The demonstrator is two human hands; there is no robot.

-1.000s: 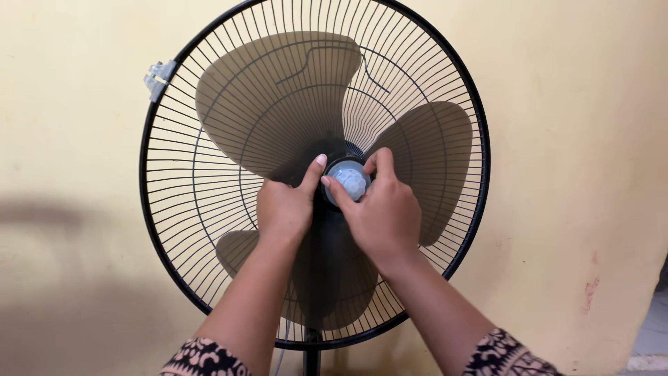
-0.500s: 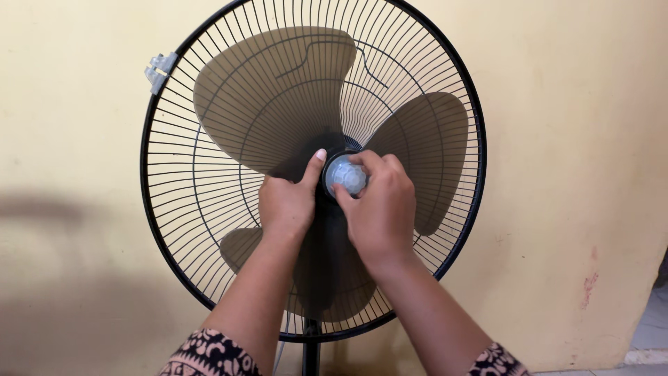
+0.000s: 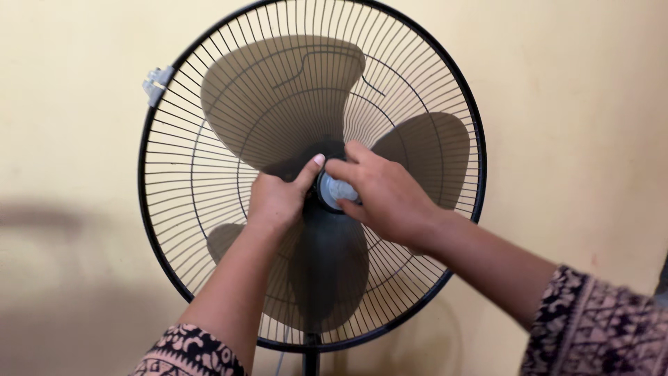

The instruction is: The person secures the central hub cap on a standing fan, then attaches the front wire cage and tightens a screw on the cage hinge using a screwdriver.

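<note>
**Both hands at the fan hub**

The right hand point(image 3: 386, 198) closes its fingers around the pale round plastic cap point(image 3: 334, 190) at the hub. The left hand point(image 3: 278, 198) grips the translucent brown fan blades point(image 3: 278, 104) beside it, inside the black wire guard point(image 3: 174, 181).

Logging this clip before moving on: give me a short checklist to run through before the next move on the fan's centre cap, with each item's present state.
1. Right hand has its grip on the pale blade cap: ok, fingers wrap it.
2. Left hand steadies the blade hub, thumb beside the cap: ok.
3. Front guard off, blades reachable: ok; only the rear grille shows.
4. Blades at rest: ok, no blur.
5. Cap loose or tight: cannot tell.
6. Fan unplugged: cannot tell.
</note>
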